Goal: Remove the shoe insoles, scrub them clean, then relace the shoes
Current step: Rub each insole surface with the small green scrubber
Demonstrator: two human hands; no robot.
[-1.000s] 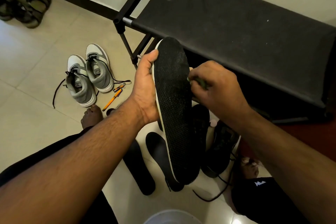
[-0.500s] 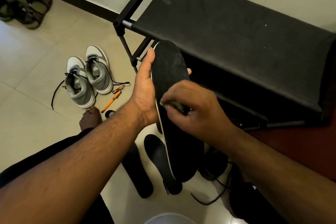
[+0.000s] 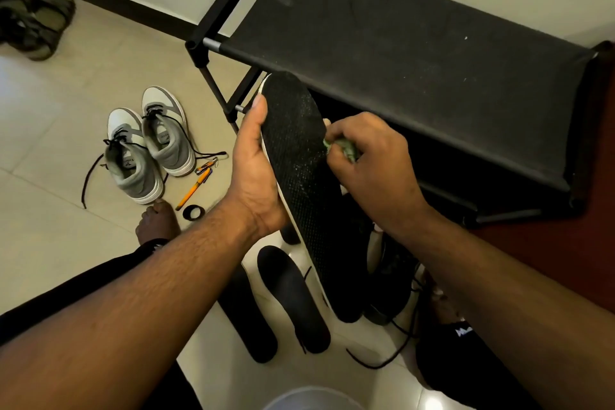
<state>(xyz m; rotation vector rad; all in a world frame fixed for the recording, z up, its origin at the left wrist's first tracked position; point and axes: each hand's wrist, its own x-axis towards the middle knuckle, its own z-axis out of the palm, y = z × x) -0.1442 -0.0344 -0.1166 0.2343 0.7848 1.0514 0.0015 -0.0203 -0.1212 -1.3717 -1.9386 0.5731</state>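
The left hand (image 3: pixel 258 173) clamps the long edge of a black insole (image 3: pixel 301 176), thumb along the rim and fingers behind, holding it raised and tilted toward the camera, evidently so its textured face is exposed for scrubbing. The right hand (image 3: pixel 362 156) pinches a small green scrubber (image 3: pixel 342 148) against the insole's right edge near the toe end, which places the work in the scrubbing step. On the floor below lie two more black insoles (image 3: pixel 293 299) and a dark shoe (image 3: pixel 392 280) with a loose lace; a grey pair of shoes (image 3: pixel 149 150) stands near the black rack (image 3: pixel 399 53), laces slack, so relacing appears outstanding.
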